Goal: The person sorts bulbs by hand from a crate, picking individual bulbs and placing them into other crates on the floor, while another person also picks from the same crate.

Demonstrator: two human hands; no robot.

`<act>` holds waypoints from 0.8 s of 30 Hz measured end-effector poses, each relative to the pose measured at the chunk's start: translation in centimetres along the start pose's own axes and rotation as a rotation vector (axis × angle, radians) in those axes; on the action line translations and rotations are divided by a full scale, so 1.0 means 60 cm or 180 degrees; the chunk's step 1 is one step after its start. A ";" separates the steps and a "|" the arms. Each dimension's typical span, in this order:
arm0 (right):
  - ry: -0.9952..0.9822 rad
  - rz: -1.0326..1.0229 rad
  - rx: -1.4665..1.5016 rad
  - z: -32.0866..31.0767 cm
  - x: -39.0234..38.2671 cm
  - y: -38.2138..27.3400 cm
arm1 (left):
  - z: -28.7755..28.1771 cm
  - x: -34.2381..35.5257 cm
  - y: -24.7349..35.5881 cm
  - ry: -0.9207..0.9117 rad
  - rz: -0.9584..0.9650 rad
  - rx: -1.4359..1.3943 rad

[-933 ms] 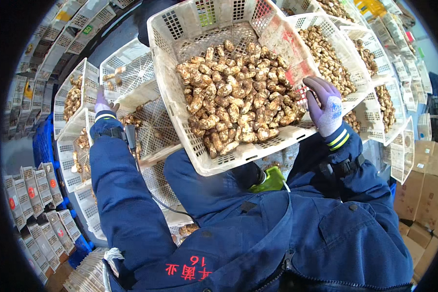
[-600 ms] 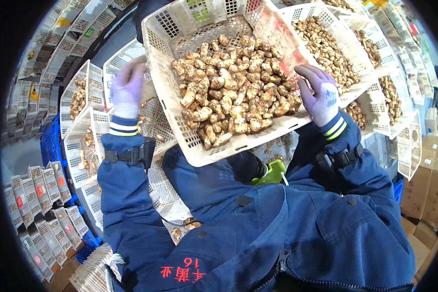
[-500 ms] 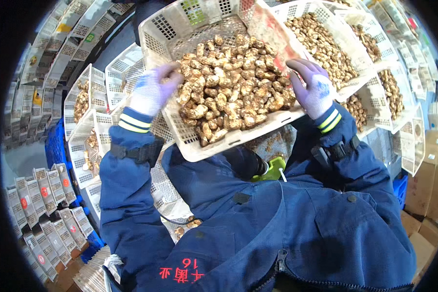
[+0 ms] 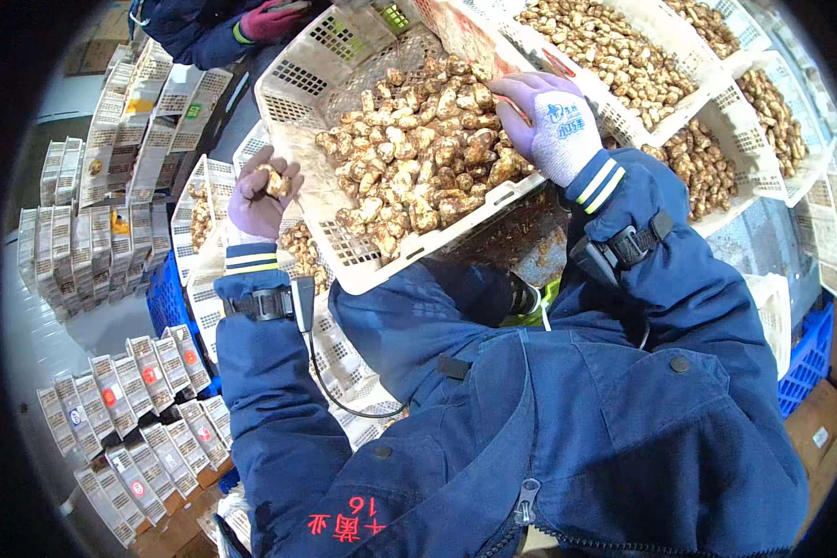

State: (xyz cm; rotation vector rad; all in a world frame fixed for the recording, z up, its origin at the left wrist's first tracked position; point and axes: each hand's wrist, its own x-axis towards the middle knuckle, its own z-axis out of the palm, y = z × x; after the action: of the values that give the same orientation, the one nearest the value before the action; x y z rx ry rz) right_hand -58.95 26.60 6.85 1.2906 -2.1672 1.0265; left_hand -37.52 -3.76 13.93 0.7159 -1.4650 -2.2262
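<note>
While the left hand (image 4: 262, 200), in a pale purple glove, is lifted just outside the near left corner of a large white plastic crate (image 4: 293, 93), its fingers are curled around one stubby brown-and-cream mushroom (image 4: 275, 180). The right hand (image 4: 547, 121), gloved alike, reaches over the crate's right side, its thumb standing apart from the bent fingers; whether the fingertips touch anything cannot be told. A heap of similar mushrooms (image 4: 409, 153) covers much of the crate's perforated floor, thickest toward the near and right sides. This crate stands at an angle in front of the person's lap, its near rim close to the knees. Beyond it to the right, another white crate (image 4: 693, 102) is filled with mushrooms, and more filled crates stand beside it. White crates are stacked at far left (image 4: 102, 256). A blue crate (image 4: 809, 358) stands at lower right. At the top, another person's pink-and-dark gloved hand (image 4: 272, 20) shows near the large crate.
</note>
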 end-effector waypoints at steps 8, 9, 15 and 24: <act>-0.0031 0.0110 0.0029 -0.001 -0.003 -0.001 | 0.065 -0.024 -0.054 -0.1289 0.0108 0.5947; -0.0013 0.0097 0.0034 0.000 -0.003 -0.004 | 0.076 -0.017 -0.060 -0.1707 -0.0325 0.6478; -0.0055 0.0171 0.0109 0.014 -0.004 -0.008 | 0.072 -0.026 -0.107 -0.2103 0.0023 0.7583; -0.0088 0.0156 0.0139 0.014 -0.007 0.010 | 0.096 -0.032 -0.042 -0.0762 -0.0734 0.2876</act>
State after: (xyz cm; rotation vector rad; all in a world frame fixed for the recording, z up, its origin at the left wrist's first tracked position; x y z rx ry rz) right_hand -59.24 26.38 5.80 1.2842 -2.2188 1.0867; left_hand -39.56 2.49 13.91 0.9171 -2.6679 -1.7545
